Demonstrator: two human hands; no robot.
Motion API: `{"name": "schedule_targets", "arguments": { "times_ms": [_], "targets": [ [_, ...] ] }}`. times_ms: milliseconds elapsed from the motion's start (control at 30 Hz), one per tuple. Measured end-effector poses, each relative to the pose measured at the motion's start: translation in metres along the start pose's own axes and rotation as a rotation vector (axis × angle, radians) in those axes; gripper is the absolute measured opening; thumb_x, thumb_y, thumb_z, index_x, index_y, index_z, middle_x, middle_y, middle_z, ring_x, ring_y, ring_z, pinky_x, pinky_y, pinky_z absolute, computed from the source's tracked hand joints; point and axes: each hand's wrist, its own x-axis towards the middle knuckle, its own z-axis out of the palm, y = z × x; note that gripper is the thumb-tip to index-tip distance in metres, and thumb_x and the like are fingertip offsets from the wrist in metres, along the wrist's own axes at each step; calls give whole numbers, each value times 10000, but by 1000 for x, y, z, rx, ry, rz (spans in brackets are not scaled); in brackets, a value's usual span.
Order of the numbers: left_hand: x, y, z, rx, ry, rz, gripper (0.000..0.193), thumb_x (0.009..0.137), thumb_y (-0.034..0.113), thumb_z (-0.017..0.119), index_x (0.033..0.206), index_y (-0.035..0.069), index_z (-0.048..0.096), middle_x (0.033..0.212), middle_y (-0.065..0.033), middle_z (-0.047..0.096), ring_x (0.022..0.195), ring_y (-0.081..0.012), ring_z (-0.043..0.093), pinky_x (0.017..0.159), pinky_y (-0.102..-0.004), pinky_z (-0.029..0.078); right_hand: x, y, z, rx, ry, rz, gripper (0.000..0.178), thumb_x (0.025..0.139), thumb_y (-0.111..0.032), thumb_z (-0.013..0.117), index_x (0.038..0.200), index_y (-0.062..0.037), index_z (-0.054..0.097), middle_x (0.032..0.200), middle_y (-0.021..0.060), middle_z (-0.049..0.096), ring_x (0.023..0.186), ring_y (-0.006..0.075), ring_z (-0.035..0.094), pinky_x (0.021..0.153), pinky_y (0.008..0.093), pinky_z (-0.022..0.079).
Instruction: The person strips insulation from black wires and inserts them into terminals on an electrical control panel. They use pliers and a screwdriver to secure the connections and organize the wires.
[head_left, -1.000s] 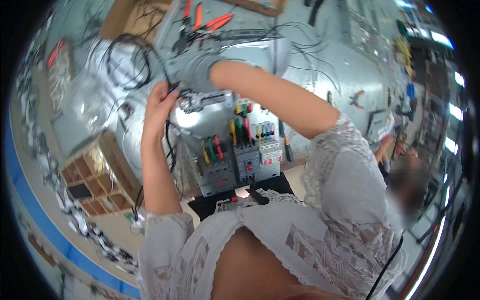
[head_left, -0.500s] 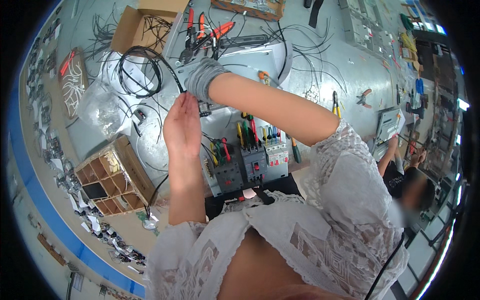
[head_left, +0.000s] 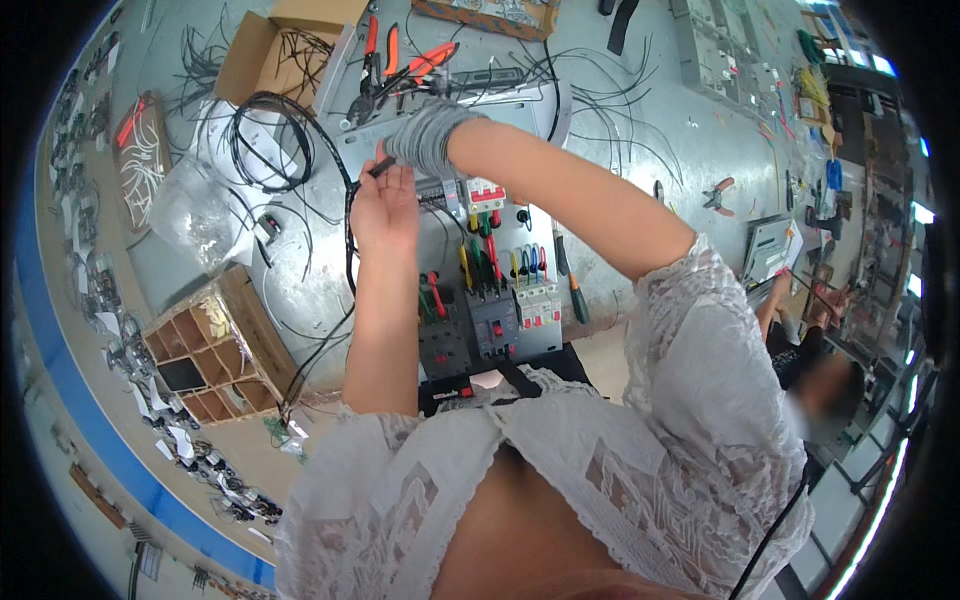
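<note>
My left hand (head_left: 384, 208) is raised over the left side of a metal panel, palm up. Its fingers are closed around a short dark length of black cable (head_left: 381, 166). Beside its wrist runs a longer black cable (head_left: 350, 225). My right hand (head_left: 425, 142), covered in grey ribbed fabric, reaches across from the right and meets the left fingertips; its own fingers are hidden. Below the hands, the panel carries a black circuit breaker (head_left: 493, 326) with coloured wires, a white breaker row (head_left: 539, 309) and another white breaker (head_left: 486, 193).
Coiled black cable (head_left: 270, 145) lies left of my hands, near a cardboard box (head_left: 250, 62). Red-handled cutters (head_left: 430, 60) rest beyond them. A compartment box (head_left: 215, 350) stands at left. A screwdriver (head_left: 577, 298) lies right of the panel. Another person (head_left: 800, 365) works at far right.
Both hands have shifted slightly right. The longer black cable, before at my left fingertips, now passes left of that hand. The white breaker beneath my right forearm has come into view.
</note>
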Motion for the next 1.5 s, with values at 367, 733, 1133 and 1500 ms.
{"name": "schedule_targets", "arguments": {
  "times_ms": [367, 733, 1133, 1500],
  "targets": [
    [-4, -11, 8, 15, -45, 98, 254, 1012, 225, 207, 1045, 41, 380, 1165, -163, 530, 1172, -316, 493, 989, -437, 435, -2, 88, -41, -42, 148, 371, 269, 727, -254, 635, 956, -123, 690, 946, 94, 688, 873, 216, 657, 846, 394, 459],
    [-10, -17, 7, 67, -81, 106, 250, 1010, 231, 253, 1047, 41, 410, 1176, -156, 533, 1161, -315, 509, 961, -438, 461, 20, 84, -40, -286, -71, 417, 265, 737, -235, 620, 961, -111, 684, 937, 99, 687, 848, 217, 658, 818, 391, 471],
    [-7, -22, -2, 110, -111, 117, 144, 985, 205, 383, 1014, 63, 391, 1188, -177, 545, 1109, -304, 550, 940, -433, 475, 14, 67, -45, -377, -217, 413, 260, 747, -214, 603, 968, -99, 678, 928, 104, 686, 820, 217, 658, 787, 388, 484],
    [-8, -22, -3, 117, -137, 117, 127, 983, 187, 384, 1000, 63, 403, 1156, -171, 556, 1091, -315, 566, 897, -466, 501, 15, 52, -52, -433, -332, 421, 257, 756, -195, 588, 973, -87, 672, 920, 108, 685, 794, 218, 659, 758, 385, 495]
  ]
}}
